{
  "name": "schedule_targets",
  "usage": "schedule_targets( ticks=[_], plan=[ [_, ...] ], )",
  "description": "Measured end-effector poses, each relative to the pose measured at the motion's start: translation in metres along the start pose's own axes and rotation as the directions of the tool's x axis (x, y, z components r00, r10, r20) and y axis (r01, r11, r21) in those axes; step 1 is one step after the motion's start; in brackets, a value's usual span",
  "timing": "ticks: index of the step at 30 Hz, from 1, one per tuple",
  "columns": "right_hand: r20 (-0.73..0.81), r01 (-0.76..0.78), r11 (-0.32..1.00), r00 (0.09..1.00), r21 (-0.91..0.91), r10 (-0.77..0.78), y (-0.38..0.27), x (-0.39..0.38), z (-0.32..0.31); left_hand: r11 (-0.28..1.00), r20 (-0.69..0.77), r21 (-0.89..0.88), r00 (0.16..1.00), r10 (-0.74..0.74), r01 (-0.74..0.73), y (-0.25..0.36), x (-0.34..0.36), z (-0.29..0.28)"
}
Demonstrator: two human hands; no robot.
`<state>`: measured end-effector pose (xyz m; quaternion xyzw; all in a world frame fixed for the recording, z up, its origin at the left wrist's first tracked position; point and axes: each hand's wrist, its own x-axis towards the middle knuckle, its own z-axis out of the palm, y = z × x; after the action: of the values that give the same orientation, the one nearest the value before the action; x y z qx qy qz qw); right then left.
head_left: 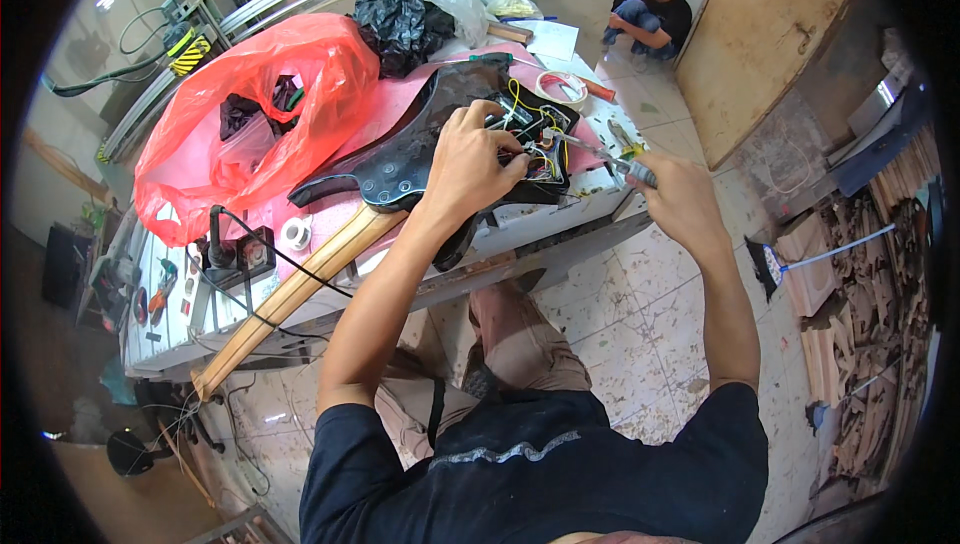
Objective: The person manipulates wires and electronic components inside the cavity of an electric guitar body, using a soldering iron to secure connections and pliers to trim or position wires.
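Observation:
A dark electric guitar body (pixel 400 159) lies back-up on the bench, its pale wooden neck (pixel 300 289) running toward the near left. In its open cavity there is a tangle of yellow, white and dark wires (pixel 545 134) among small electrical parts. My left hand (pixel 470 159) rests over the cavity's left side, fingers bent and pinched; what they hold is hidden. From the right, my right hand (pixel 678 194) grips a slim tool (pixel 610 156) with a grey handle and metal shaft, its tip pointing into the wiring. Whether the tip touches anything is too small to tell.
Pliers (pixel 626 136) and a coil of wire (pixel 562 90) lie beside the guitar. A red plastic bag (pixel 330 59) and a black bag (pixel 402 29) stand behind it. A white roll (pixel 296 234) sits near the neck. Another person (pixel 652 9) squats by the doorway.

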<state>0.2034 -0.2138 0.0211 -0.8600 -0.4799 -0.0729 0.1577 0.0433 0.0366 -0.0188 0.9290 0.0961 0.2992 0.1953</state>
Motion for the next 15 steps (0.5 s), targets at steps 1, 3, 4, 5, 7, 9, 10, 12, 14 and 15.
schedule_targets(
  ticks=[1,3,4,5,7,9,10,12,14,15],
  plan=[
    [-0.004,-0.002,1.0,1.0,-0.002,0.002,-0.004,0.001,-0.002,1.0,0.007,-0.012,1.0,-0.021,0.021,-0.001,0.002,0.003],
    [0.133,-0.064,0.998,0.989,-0.013,0.065,-0.011,0.005,-0.006,0.999,0.013,-0.025,0.999,-0.037,0.037,-0.004,0.003,0.007],
    [0.13,-0.068,0.998,0.989,-0.016,0.069,-0.012,0.005,-0.005,0.995,0.023,-0.072,0.997,-0.067,0.068,-0.005,0.003,0.008],
    [0.138,-0.062,0.998,0.988,-0.016,0.063,-0.011,0.006,-0.002,0.988,0.036,-0.117,0.995,-0.096,0.1,-0.006,0.004,0.01],
    [0.144,-0.056,0.998,0.988,-0.018,0.058,-0.009,0.006,0.004,0.985,0.027,-0.148,0.996,-0.089,0.092,-0.007,0.004,0.011],
    [0.112,-0.024,0.999,0.993,-0.023,0.026,-0.007,0.007,0.008,0.98,0.018,-0.178,0.996,-0.086,0.088,-0.007,0.004,0.013],
    [0.112,-0.022,0.999,0.993,-0.023,0.025,-0.008,0.007,0.008,0.985,0.032,-0.149,0.996,-0.085,0.089,-0.006,0.004,0.014],
    [0.141,-0.057,0.998,0.988,-0.015,0.059,-0.011,0.006,0.008,0.989,0.044,-0.118,0.995,-0.086,0.09,-0.004,0.003,0.015],
    [0.14,-0.056,0.998,0.989,-0.012,0.057,-0.01,0.004,0.013,0.99,0.044,-0.101,0.995,-0.094,0.098,0.0,0.003,0.017],
    [0.139,-0.055,0.998,0.989,-0.007,0.056,-0.009,0.004,0.014,0.99,0.043,-0.101,0.995,-0.093,0.097,0.001,0.003,0.017]
  ],
)
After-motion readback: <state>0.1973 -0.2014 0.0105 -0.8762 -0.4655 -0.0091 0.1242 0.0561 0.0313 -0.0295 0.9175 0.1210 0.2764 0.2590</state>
